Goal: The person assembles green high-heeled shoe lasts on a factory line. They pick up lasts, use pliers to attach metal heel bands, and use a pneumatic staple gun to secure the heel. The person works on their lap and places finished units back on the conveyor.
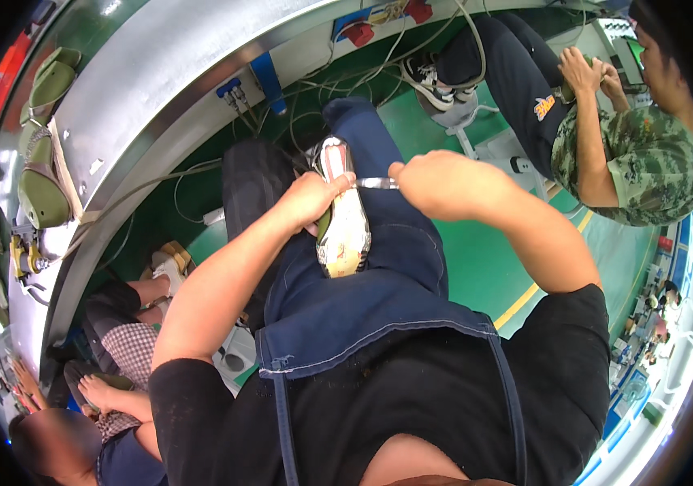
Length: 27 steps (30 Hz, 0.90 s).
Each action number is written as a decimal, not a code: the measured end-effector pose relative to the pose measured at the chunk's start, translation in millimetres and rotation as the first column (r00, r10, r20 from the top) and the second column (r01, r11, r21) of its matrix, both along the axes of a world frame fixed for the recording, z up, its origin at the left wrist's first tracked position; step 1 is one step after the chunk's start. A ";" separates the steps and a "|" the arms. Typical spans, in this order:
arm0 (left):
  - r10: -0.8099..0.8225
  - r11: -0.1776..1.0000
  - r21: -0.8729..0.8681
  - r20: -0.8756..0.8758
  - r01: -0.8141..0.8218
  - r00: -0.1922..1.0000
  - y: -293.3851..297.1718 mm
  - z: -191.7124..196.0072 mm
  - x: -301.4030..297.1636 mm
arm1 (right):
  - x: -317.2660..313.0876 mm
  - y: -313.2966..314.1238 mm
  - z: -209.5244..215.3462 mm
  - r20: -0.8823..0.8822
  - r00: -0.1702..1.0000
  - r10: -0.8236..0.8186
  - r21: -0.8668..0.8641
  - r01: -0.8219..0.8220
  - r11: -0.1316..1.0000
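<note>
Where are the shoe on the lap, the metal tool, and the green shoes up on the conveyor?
shoe (345,231), head view, on its pale sole.
metal tool (377,183), head view, on the shiny shaft between the hands.
green shoes (42,194), head view, on one shoe's upper.

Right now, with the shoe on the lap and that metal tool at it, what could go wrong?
1. The metal tool spans between the right hand and the left hand; a slip could jab the left hand's fingers.
2. The shoe rests only on the blue apron over the thigh, nothing fixes it, so it may roll or slide off.
3. A co-worker's arm is close on the right; a hard pull could swing that way.
</note>
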<state>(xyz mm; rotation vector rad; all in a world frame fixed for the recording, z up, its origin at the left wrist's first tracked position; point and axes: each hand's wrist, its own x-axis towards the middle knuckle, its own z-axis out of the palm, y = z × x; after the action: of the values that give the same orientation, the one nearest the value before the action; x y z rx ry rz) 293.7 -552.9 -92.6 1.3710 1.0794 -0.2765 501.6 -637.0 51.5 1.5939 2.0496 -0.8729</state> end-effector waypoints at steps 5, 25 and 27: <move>0.067 0.998 -0.022 0.075 -0.066 0.995 -4.7 0.0 -1.7 | 48.9 62.8 42.7 -0.290 0.916 -0.276 0.378 0.375 0.846; -0.078 0.997 0.024 0.073 0.077 0.994 -0.1 -13.2 -0.2 | 113.3 267.0 34.7 -0.138 0.953 -0.268 0.670 0.289 0.684; -0.098 0.995 0.035 0.065 0.096 0.993 1.6 -10.2 0.3 | 97.5 230.6 50.2 -0.194 0.928 -0.318 0.590 0.369 0.718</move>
<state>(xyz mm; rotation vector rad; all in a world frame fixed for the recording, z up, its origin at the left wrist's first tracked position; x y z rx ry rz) 294.0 -551.3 -102.8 1.4541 0.9668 -0.2833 599.1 -406.5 101.7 2.3882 2.2741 -0.3629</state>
